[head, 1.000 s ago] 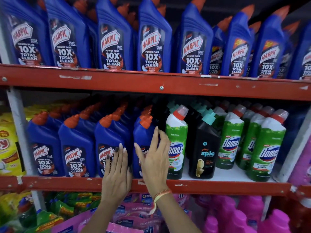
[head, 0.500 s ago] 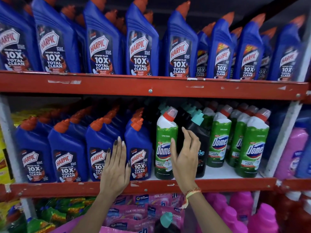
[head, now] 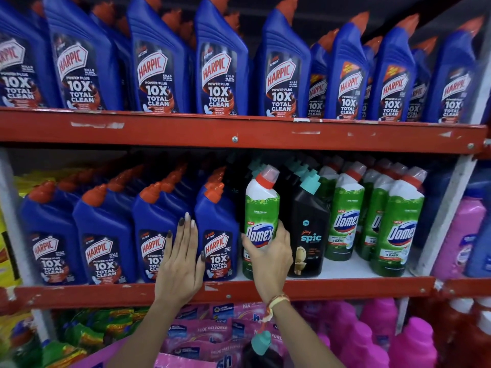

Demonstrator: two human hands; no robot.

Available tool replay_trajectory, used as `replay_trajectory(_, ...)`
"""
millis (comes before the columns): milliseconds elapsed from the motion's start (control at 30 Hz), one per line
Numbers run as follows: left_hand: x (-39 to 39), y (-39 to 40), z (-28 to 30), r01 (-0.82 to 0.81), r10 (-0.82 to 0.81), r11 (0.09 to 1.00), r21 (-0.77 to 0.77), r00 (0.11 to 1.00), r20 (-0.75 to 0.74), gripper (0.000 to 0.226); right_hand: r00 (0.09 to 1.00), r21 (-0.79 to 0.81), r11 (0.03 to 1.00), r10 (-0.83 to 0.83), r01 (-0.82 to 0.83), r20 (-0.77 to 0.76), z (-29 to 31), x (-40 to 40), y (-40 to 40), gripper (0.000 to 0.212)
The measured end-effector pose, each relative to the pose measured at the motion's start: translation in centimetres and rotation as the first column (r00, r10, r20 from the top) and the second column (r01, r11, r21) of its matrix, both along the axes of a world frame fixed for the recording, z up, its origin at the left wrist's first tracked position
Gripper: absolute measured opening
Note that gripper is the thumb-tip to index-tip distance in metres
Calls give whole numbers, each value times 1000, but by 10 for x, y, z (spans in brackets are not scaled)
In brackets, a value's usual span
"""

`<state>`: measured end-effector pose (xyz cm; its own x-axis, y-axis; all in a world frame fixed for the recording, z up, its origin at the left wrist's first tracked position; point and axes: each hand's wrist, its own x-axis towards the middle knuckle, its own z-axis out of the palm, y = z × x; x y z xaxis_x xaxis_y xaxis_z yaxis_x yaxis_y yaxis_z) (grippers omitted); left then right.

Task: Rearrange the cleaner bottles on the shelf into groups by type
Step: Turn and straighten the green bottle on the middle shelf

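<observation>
On the middle shelf (head: 345,286), blue Harpic bottles (head: 103,235) fill the left half. A lone green Domex bottle (head: 261,208) stands between them and a black Spic bottle (head: 308,235). More green Domex bottles (head: 398,227) stand to the right. My right hand (head: 271,256) wraps around the lower body of the lone Domex bottle. My left hand (head: 182,264) lies flat, fingers apart, against the fronts of two Harpic bottles.
The upper shelf (head: 239,131) carries a full row of blue Harpic bottles (head: 220,65). Below are pink bottles (head: 372,335), pink pouches (head: 202,330) and green packs (head: 87,330). A black bottle with a teal cap (head: 261,343) sits low, near my right forearm.
My right hand slid right from the Harpic bottle, touched the black Spic bottle, then closed around the lone green Domex bottle. My left hand stayed flat on the Harpic bottles.
</observation>
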<state>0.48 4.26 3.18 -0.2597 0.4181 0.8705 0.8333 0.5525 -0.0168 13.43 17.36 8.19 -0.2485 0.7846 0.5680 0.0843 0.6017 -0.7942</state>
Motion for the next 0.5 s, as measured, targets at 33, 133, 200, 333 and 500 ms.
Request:
replay_trajectory(33, 0, 0, 0, -1, 1, 1000, 2, 1000, -4, 63, 1000, 1, 1000, 4, -4, -7, 0, 2, 0, 78)
replay_trajectory(133, -1, 0, 0, -7, 7, 1000, 4, 1000, -15, 66, 999, 19, 1000, 24, -23, -28, -2, 11, -1, 78)
replay_trajectory(200, -1, 0, -1, -11, 11, 1000, -2, 1000, -9, 64, 999, 48, 999, 27, -25, -35, -2, 20, -2, 80)
replay_trajectory(333, -1, 1, -1, -19, 19, 1000, -13, 1000, 10, 64, 993, 73, 996, 49, -41, -107, 8, 43, 7, 81)
replay_trajectory(500, -1, 1, -2, -18, 18, 1000, -13, 1000, 7, 65, 987, 107, 994, 13, 4, -160, 26, 79, 31, 81)
